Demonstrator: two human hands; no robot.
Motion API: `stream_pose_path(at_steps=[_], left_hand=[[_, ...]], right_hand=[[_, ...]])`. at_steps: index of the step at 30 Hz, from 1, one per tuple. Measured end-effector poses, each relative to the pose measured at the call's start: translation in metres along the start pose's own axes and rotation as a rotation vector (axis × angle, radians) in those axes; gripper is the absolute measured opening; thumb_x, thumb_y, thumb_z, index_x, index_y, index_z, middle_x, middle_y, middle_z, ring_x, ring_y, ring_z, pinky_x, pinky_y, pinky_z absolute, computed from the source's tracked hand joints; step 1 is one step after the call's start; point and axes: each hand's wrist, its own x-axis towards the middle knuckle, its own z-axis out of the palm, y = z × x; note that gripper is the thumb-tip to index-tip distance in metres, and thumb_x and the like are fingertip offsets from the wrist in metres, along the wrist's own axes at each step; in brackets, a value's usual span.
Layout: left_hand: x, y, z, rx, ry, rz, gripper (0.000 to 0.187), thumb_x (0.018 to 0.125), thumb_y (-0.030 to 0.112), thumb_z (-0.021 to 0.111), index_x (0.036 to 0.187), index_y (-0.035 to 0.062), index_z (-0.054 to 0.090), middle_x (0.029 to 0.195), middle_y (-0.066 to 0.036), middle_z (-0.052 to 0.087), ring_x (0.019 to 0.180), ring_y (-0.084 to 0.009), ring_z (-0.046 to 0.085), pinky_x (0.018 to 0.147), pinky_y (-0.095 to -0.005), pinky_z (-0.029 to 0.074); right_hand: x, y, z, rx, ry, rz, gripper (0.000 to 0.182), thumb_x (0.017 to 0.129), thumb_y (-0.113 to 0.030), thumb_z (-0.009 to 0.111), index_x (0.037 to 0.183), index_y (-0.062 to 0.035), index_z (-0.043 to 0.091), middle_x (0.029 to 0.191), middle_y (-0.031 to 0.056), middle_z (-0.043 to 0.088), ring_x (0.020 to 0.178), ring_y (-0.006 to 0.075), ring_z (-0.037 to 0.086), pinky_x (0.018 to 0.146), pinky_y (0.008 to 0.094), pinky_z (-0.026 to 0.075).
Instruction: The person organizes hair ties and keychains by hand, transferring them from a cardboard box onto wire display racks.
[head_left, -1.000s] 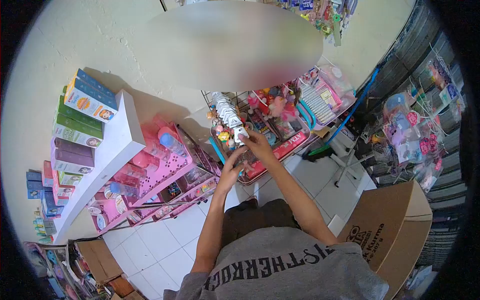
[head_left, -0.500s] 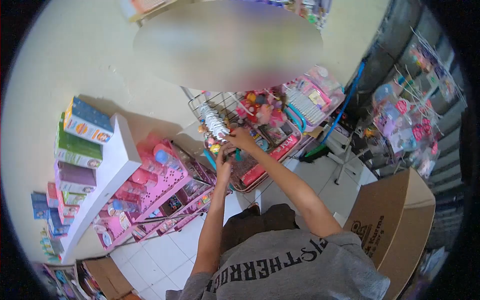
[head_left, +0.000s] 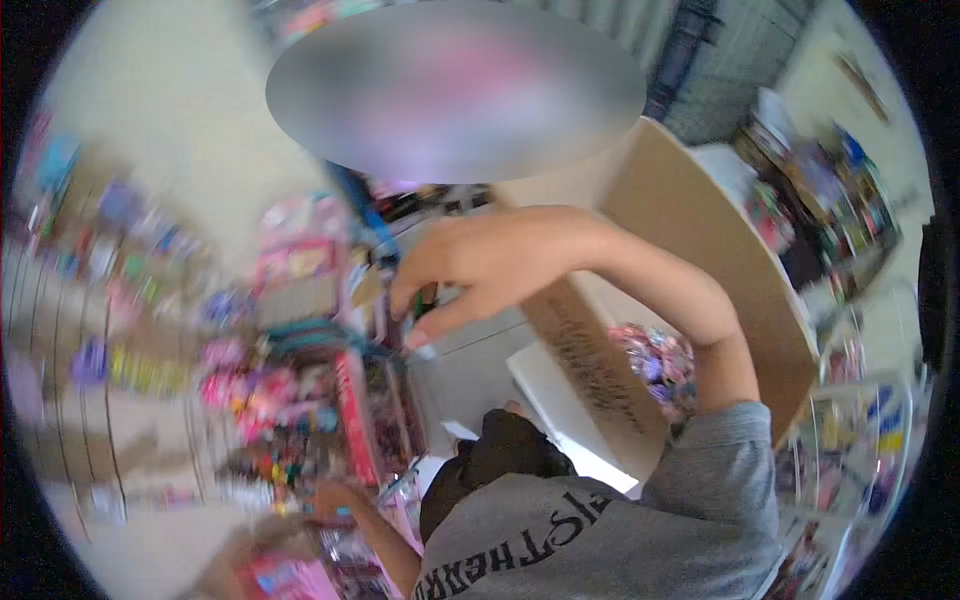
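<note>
My right hand (head_left: 480,260) is raised in front of me, between the basket and a large cardboard box (head_left: 705,235). Its thumb stands apart from the bent fingers, and I see nothing held between them. A small whitish patch shows by the thumb tip, too blurred to name. Low on the left, my left hand (head_left: 338,498) is at the near side of the basket of goods (head_left: 395,400); motion smears its fingers. Pink and red trinkets (head_left: 265,395) and a long red package (head_left: 355,415) lie in that basket. Several shiny colourful packets (head_left: 655,365) sit inside the box.
A wire rack with hanging goods (head_left: 145,370) runs along the left wall. Pink packages (head_left: 285,578) are at the lower left. On the right stands a white rack (head_left: 905,440) with goods. Tiled floor (head_left: 480,370) shows between basket and box.
My view has swung right, bringing the box's inside into sight. My right hand has left the silvery-white bundle in the basket and moved toward the box. My hands are now far apart.
</note>
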Motion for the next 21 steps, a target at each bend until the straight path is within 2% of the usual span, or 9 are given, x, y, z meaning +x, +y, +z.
stream_pose_path(at_steps=[3, 5, 7, 10, 13, 15, 16, 17, 21], left_hand=[[-0.038, 0.039, -0.066, -0.476, 0.594, 0.276, 0.048, 0.078, 0.033, 0.041, 0.109, -0.0021, 0.032, 0.107, -0.015, 0.038, 0.088, -0.0281, 0.043, 0.07, -0.0394, 0.038], [-0.057, 0.093, -0.111, -1.051, 0.491, 0.569, 0.043, 0.078, 0.027, 0.043, 0.108, -0.0032, 0.034, 0.106, -0.015, 0.039, 0.094, -0.0264, 0.04, 0.076, -0.0378, 0.035], [-0.125, 0.145, -0.206, -1.3, 0.365, 0.881, 0.036, 0.077, 0.019, 0.044, 0.104, -0.004, 0.037, 0.105, -0.015, 0.04, 0.097, -0.0243, 0.038, 0.082, -0.035, 0.031], [-0.203, 0.211, -0.276, -1.622, -0.336, 1.407, 0.025, 0.077, 0.011, 0.042, 0.097, -0.0034, 0.043, 0.1, -0.012, 0.044, 0.093, -0.0212, 0.041, 0.084, -0.0319, 0.029], [-0.306, 0.268, -0.333, -1.072, -0.668, 2.086, 0.025, 0.073, 0.013, 0.047, 0.095, 0.0004, 0.047, 0.092, -0.009, 0.049, 0.086, -0.0182, 0.046, 0.076, -0.0288, 0.035], [-0.373, 0.318, -0.312, -0.776, -0.544, 2.445, 0.025, 0.072, 0.014, 0.048, 0.094, 0.0025, 0.047, 0.095, -0.013, 0.049, 0.086, -0.0251, 0.048, 0.075, -0.0307, 0.037], [-0.404, 0.337, -0.295, -0.605, -0.499, 2.51, 0.025, 0.07, 0.013, 0.048, 0.092, 0.0016, 0.049, 0.093, -0.014, 0.051, 0.085, -0.0271, 0.049, 0.074, -0.0327, 0.038], [-0.432, 0.346, -0.288, -0.366, -0.729, 2.514, 0.026, 0.068, 0.009, 0.046, 0.092, 0.0003, 0.05, 0.09, -0.017, 0.053, 0.086, -0.028, 0.05, 0.075, -0.0336, 0.038], [-0.501, 0.369, -0.174, 0.673, -0.402, 2.39, 0.031, 0.065, 0.007, 0.043, 0.094, 0.0015, 0.053, 0.098, -0.02, 0.049, 0.091, -0.0281, 0.049, 0.075, -0.0355, 0.04]], right_hand=[[-0.118, 0.016, -0.018, 0.156, 0.309, 0.194, 0.028, 0.074, -0.025, 0.051, 0.087, -0.001, 0.054, 0.082, 0.0106, 0.056, 0.073, 0.0198, 0.054, 0.064, 0.0293, 0.042], [-0.177, 0.031, -0.008, 0.258, 0.511, 0.322, 0.026, 0.074, -0.024, 0.052, 0.088, -0.0019, 0.054, 0.083, 0.0095, 0.056, 0.073, 0.0178, 0.054, 0.063, 0.0285, 0.042], [-0.223, 0.062, 0.015, 0.151, 0.735, 0.554, 0.023, 0.073, -0.022, 0.053, 0.088, -0.0039, 0.055, 0.081, 0.009, 0.057, 0.07, 0.0159, 0.054, 0.06, 0.028, 0.043], [-0.272, 0.13, 0.075, 0.18, 0.738, 0.831, 0.024, 0.069, -0.02, 0.056, 0.086, -0.0044, 0.055, 0.077, 0.0089, 0.058, 0.066, 0.017, 0.055, 0.06, 0.0287, 0.043], [-0.293, 0.198, 0.16, 0.279, 0.701, 0.923, 0.028, 0.064, -0.023, 0.059, 0.085, -0.0047, 0.055, 0.077, 0.0094, 0.057, 0.07, 0.0192, 0.055, 0.062, 0.0296, 0.043], [-0.289, 0.221, 0.212, 0.091, 0.52, 0.995, 0.032, 0.061, -0.025, 0.061, 0.084, -0.0044, 0.056, 0.078, 0.0103, 0.057, 0.073, 0.0204, 0.055, 0.062, 0.03, 0.043], [-0.281, 0.212, 0.218, 0.187, 0.393, 1.118, 0.036, 0.058, -0.026, 0.063, 0.086, -0.0048, 0.055, 0.081, 0.0104, 0.057, 0.077, 0.0217, 0.054, 0.066, 0.0327, 0.042], [-0.272, 0.204, 0.223, 0.281, 0.261, 1.234, 0.041, 0.056, -0.028, 0.064, 0.089, -0.0052, 0.054, 0.083, 0.0105, 0.056, 0.08, 0.0229, 0.053, 0.071, 0.0355, 0.041], [-0.234, 0.202, 0.272, -0.044, 0.246, 1.436, 0.032, 0.067, -0.029, 0.051, 0.091, -0.0094, 0.055, 0.088, 0.0089, 0.055, 0.093, 0.0235, 0.046, 0.081, 0.0453, 0.028]])
